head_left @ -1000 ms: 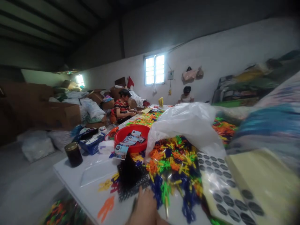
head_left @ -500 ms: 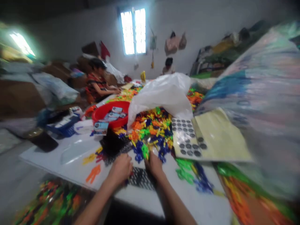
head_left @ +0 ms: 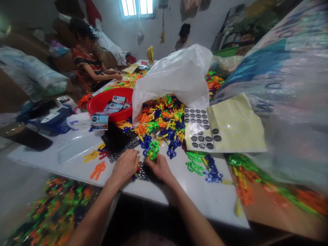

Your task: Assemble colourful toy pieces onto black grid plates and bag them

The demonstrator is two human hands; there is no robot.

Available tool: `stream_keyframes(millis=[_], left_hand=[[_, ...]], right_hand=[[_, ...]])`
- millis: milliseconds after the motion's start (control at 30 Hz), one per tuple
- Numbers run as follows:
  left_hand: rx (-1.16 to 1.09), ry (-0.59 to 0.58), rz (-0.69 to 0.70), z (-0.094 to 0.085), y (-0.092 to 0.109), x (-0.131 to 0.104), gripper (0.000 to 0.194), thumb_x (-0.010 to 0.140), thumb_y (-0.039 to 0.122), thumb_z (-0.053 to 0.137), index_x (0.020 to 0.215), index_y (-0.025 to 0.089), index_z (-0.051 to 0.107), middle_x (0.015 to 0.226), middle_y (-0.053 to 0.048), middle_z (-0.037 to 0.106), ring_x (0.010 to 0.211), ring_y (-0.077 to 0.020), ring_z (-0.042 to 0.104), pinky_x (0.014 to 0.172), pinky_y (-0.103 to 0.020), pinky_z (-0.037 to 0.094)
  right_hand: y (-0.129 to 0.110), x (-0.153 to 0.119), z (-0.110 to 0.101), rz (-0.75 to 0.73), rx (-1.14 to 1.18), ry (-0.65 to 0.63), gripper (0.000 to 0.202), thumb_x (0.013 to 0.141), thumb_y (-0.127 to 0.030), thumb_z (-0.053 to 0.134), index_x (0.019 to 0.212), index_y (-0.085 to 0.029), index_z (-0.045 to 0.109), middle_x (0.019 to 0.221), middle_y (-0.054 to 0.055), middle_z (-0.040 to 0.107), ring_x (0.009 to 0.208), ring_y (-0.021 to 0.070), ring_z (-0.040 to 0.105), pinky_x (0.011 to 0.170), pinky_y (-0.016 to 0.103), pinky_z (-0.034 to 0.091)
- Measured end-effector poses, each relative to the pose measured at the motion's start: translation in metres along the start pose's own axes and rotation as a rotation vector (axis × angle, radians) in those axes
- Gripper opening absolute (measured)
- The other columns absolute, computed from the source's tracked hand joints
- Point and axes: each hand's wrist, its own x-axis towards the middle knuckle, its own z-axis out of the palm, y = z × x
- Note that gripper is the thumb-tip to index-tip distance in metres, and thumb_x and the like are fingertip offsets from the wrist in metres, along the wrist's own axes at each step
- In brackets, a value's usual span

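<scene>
Right hand point(head_left: 161, 167): fingers bent at the near edge of the pile, beside a green plastic piece point(head_left: 154, 149); whether they grip it cannot be told.
Left hand point(head_left: 126, 166): fingers curled above a black patterned mat point(head_left: 143, 173), near the right hand but apart from it; its palm side is hidden, so any grasp cannot be told.
Plastic pile point(head_left: 162, 119): orange, yellow, green and blue pieces heaped beyond the hands, the far part hidden under a white plastic bag point(head_left: 176, 77).
Sticker sheet point(head_left: 198, 131): right of the pile, its round dark labels too small to read.
Red basin point(head_left: 110, 114): left of the pile, printed cards point(head_left: 114, 106) inside and over its rim.
Dark container point(head_left: 36, 140): blurred by the left edge, seemingly a lidded jar.
Surface point(head_left: 202, 201): white, with an orange piece point(head_left: 97, 170) lying loose at left.
Floor side: more coloured pieces point(head_left: 51, 212) at lower left, smeared and cut off.
Room: a striped-shirt person point(head_left: 87, 66) sits at left; another point(head_left: 183, 37) is mostly hidden behind the bag; the window point(head_left: 137, 7) is cropped at the top.
</scene>
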Motion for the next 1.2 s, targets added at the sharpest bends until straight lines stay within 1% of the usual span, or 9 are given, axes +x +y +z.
stream_keyframes(millis=[167, 333, 467, 700, 900, 1000, 1067, 1133, 1200], left_hand=[[-0.044, 0.055, -0.012, 0.003, 0.0, 0.0, 0.036, 0.094, 0.025, 0.033, 0.12, 0.013, 0.056, 0.111, -0.011, 0.065, 0.104, -0.0223, 0.059, 0.095, -0.036, 0.044], [-0.079, 0.036, -0.062, 0.001, 0.002, -0.001, 0.05, 0.095, 0.042, 0.038, 0.134, 0.012, 0.045, 0.113, -0.013, 0.064, 0.105, -0.0242, 0.059, 0.094, -0.038, 0.045], [-0.148, 0.02, -0.069, -0.002, 0.009, -0.004, 0.061, 0.088, 0.05, 0.049, 0.137, 0.014, 0.041, 0.118, -0.014, 0.062, 0.111, -0.0247, 0.057, 0.095, -0.037, 0.044], [-0.173, 0.011, -0.056, -0.001, 0.015, -0.003, 0.064, 0.085, 0.051, 0.053, 0.137, 0.016, 0.04, 0.118, -0.014, 0.062, 0.113, -0.0263, 0.056, 0.096, -0.039, 0.043], [-0.003, 0.004, -0.161, 0.001, 0.019, 0.007, 0.041, 0.091, 0.024, 0.04, 0.128, 0.009, 0.048, 0.108, -0.015, 0.064, 0.105, -0.0268, 0.059, 0.094, -0.039, 0.043], [-0.003, 0.03, -0.149, 0.003, 0.019, 0.006, 0.032, 0.091, 0.024, 0.039, 0.115, 0.013, 0.056, 0.122, -0.015, 0.059, 0.109, -0.0264, 0.058, 0.096, -0.038, 0.043], [-0.013, 0.041, -0.108, 0.004, 0.019, 0.004, 0.028, 0.091, 0.025, 0.039, 0.109, 0.014, 0.058, 0.124, -0.014, 0.057, 0.111, -0.0262, 0.057, 0.096, -0.037, 0.043], [-0.003, 0.026, -0.112, 0.004, 0.019, 0.003, 0.027, 0.091, 0.023, 0.038, 0.104, 0.014, 0.059, 0.112, -0.013, 0.063, 0.105, -0.026, 0.059, 0.093, -0.037, 0.045], [0.01, 0.002, -0.134, 0.002, 0.018, 0.003, 0.025, 0.09, 0.02, 0.037, 0.101, 0.014, 0.059, 0.099, -0.011, 0.065, 0.097, -0.0255, 0.061, 0.088, -0.037, 0.046]], right_hand=[[0.01, 0.008, 0.029, 0.124, 0.055, -0.024, 0.017, 0.081, -0.025, 0.053, 0.067, -0.017, 0.057, 0.064, 0.0, 0.06, 0.06, 0.0144, 0.053, 0.054, 0.021, 0.037], [0.015, 0.023, 0.037, -0.04, -0.159, -0.082, 0.01, 0.082, -0.021, 0.05, 0.077, -0.017, 0.058, 0.072, 0.002, 0.062, 0.065, 0.0149, 0.054, 0.06, 0.022, 0.04], [0.028, 0.016, 0.035, -0.226, -0.427, -0.145, 0.017, 0.082, -0.014, 0.044, 0.09, -0.016, 0.059, 0.086, 0.005, 0.064, 0.073, 0.0159, 0.056, 0.069, 0.024, 0.041], [0.026, 0.008, 0.038, -0.167, -0.602, -0.195, 0.022, 0.082, -0.014, 0.045, 0.098, -0.016, 0.061, 0.092, 0.007, 0.067, 0.077, 0.0184, 0.06, 0.07, 0.025, 0.042], [0.004, 0.028, 0.053, -0.155, -0.69, -0.233, 0.025, 0.091, -0.019, 0.039, 0.108, -0.015, 0.058, 0.098, 0.01, 0.067, 0.084, 0.0214, 0.063, 0.074, 0.029, 0.046], [0.005, 0.023, 0.053, -0.195, -0.734, -0.275, 0.025, 0.091, -0.018, 0.039, 0.107, -0.014, 0.057, 0.099, 0.01, 0.067, 0.086, 0.0214, 0.063, 0.076, 0.03, 0.046], [0.006, 0.018, 0.049, -0.222, -0.74, -0.286, 0.023, 0.091, -0.019, 0.041, 0.107, -0.014, 0.057, 0.101, 0.01, 0.067, 0.087, 0.0211, 0.063, 0.077, 0.03, 0.045], [0.006, 0.018, 0.039, -0.217, -0.738, -0.293, 0.023, 0.09, -0.021, 0.045, 0.106, -0.014, 0.058, 0.1, 0.01, 0.067, 0.085, 0.0211, 0.063, 0.076, 0.03, 0.045], [0.003, 0.027, 0.021, -0.22, -0.695, -0.391, 0.02, 0.088, -0.024, 0.049, 0.104, -0.015, 0.06, 0.096, 0.008, 0.068, 0.081, 0.0192, 0.062, 0.073, 0.027, 0.045]])
